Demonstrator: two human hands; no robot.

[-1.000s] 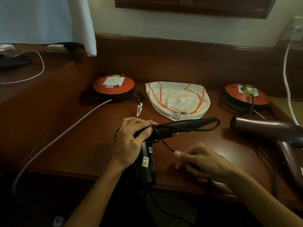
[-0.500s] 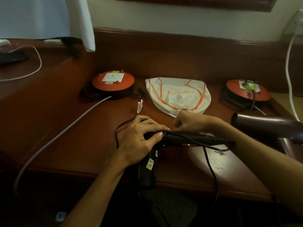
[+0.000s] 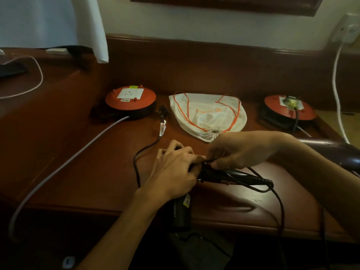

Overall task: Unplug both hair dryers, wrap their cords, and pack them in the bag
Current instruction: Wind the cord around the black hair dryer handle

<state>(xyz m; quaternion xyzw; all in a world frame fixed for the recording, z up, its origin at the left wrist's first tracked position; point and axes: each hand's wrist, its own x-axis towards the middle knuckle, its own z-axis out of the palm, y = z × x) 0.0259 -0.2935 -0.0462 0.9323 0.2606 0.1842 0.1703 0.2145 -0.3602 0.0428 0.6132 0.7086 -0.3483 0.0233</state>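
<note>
Gripping the black hair dryer (image 3: 229, 175) where its body meets the folded handle, your left hand (image 3: 173, 172) curls its fingers over the top and pins the dryer flat on the wooden desk (image 3: 233, 207), near the front edge, with the nozzle end hanging over that edge toward you. Your right hand (image 3: 239, 151) sits just beside the left, fingertips drawn together in a pinch on the black cord (image 3: 280, 203) at the dryer's body. From there the cord loops past the handle's tip, drops over the desk edge, and another length arcs left of your left hand up to the unplugged plug (image 3: 162, 114), which lies between the left orange extension reel (image 3: 130, 101) and the white drawstring bag (image 3: 208, 117). The bag lies flat, its mouth cinched, behind your hands. The second, brown hair dryer (image 3: 346, 152) rests at the desk's right side, partly hidden by your right forearm; its cord runs to the right orange extension reel (image 3: 290, 108), plug in the socket.
</note>
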